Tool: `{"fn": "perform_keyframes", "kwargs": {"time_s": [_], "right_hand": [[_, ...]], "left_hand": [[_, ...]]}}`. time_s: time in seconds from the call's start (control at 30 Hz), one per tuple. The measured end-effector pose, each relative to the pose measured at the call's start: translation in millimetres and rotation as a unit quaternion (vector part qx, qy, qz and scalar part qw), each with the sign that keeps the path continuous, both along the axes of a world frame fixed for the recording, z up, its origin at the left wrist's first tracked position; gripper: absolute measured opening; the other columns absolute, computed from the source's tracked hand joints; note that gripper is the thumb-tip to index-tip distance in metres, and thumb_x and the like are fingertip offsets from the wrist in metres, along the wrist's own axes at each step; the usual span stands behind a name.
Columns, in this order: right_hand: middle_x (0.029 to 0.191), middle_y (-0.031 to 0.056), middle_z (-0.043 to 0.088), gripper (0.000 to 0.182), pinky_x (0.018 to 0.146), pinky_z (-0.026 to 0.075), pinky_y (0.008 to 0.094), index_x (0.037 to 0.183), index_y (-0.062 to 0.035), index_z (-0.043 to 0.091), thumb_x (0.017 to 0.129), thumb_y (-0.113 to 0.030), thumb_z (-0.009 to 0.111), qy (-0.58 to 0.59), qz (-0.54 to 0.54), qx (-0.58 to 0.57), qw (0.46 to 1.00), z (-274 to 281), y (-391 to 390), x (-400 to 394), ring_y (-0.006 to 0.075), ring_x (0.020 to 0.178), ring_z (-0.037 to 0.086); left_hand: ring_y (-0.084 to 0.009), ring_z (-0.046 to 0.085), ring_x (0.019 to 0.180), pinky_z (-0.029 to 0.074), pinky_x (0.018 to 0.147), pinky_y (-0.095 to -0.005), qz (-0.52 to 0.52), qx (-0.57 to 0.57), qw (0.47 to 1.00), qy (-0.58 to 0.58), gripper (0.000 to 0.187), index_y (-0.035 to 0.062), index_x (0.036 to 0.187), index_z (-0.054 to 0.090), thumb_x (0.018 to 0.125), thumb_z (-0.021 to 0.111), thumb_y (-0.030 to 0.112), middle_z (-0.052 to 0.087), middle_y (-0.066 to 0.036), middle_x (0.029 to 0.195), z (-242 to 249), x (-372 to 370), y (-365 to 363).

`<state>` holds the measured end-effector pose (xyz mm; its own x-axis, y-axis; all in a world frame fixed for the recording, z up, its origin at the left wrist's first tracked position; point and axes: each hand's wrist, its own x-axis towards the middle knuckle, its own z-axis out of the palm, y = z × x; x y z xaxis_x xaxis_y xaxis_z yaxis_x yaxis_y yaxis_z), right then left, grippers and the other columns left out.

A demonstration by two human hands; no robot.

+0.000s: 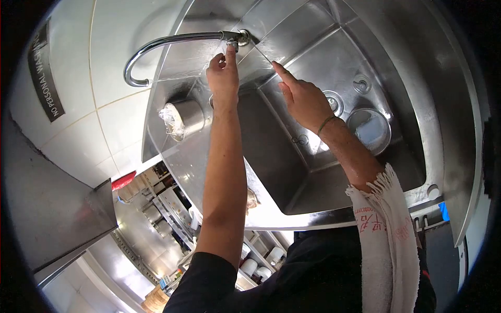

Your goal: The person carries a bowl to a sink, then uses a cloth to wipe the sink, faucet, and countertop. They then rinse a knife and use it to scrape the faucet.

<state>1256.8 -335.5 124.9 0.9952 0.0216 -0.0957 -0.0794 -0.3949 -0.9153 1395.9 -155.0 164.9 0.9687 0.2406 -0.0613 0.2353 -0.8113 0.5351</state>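
My left hand (pixel 223 78) is at the chrome tap (pixel 180 37), its thumb pressed to the tap handle (pixel 231 45) and its other fingers curled. A thin stream of water (pixel 180 78) leaves the spout. My right hand (pixel 305 101) hangs over the steel sink (pixel 276 156) with the index finger stretched toward the tap base and the thumb apart from it. Nothing shows in its grasp. A bracelet circles the right wrist, and a white fringed towel (pixel 383 224) with red print drapes over that forearm. Beyond the wrist, a clear round container (pixel 369 148) sits in the sink.
A metal pot (pixel 190 117) with crumpled clear plastic at its mouth stands left of the sink. The sink holds a drain strainer (pixel 334 103) and a small round metal fitting (pixel 361 83). A tiled wall (pixel 117 125) with a black sign (pixel 44 78) borders the left side.
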Motion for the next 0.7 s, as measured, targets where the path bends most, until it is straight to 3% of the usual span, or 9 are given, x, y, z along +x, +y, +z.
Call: {"fn": "perform_keyframes", "kwargs": {"time_s": [0.13,0.23,0.53,0.7], "right_hand": [[0.083,0.0221,0.071,0.052,0.072,0.058,0.0514,0.158,-0.0187,0.036,0.109,-0.026,0.047,0.011,0.004,-0.003,1.000,2.9,-1.1,-0.6,0.0391,0.079,0.072],[0.086,0.0225,0.071,0.052,0.075,0.057,0.0532,0.159,-0.0205,0.034,0.109,-0.024,0.046,0.022,0.007,0.004,1.000,4.8,-0.1,-1.0,0.0413,0.081,0.071],[0.088,0.0227,0.072,0.054,0.076,0.056,0.0543,0.160,-0.0238,0.032,0.108,-0.023,0.046,0.027,0.011,0.013,0.999,4.7,-2.4,-0.6,0.0432,0.082,0.070],[0.087,0.0223,0.071,0.054,0.075,0.056,0.0531,0.160,-0.0219,0.033,0.108,-0.023,0.047,0.013,0.002,0.008,1.000,-2.0,1.7,-1.1,0.0417,0.081,0.071]], "left_hand": [[-0.0285,0.070,0.085,0.054,0.080,-0.0416,-0.026,0.045,0.999,-0.009,0.071,-0.0069,0.113,0.074,0.094,0.068,0.062,0.074,-0.019,0.089,0.9,3.0,1.8],[-0.0174,0.064,0.076,0.053,0.075,-0.0338,-0.040,0.042,0.997,0.058,0.073,-0.0056,0.115,0.073,0.096,0.064,0.064,0.069,-0.012,0.082,14.7,0.1,-1.6],[-0.0185,0.064,0.087,0.052,0.083,-0.0328,-0.013,-0.110,0.991,0.081,0.078,-0.0102,0.118,0.069,0.095,0.066,0.064,0.068,-0.012,0.094,10.8,-1.8,-0.5],[-0.0181,0.063,0.085,0.052,0.082,-0.0308,-0.018,-0.130,0.986,0.099,0.075,-0.0103,0.117,0.069,0.095,0.068,0.062,0.068,-0.012,0.093,13.3,1.1,1.8]]}}
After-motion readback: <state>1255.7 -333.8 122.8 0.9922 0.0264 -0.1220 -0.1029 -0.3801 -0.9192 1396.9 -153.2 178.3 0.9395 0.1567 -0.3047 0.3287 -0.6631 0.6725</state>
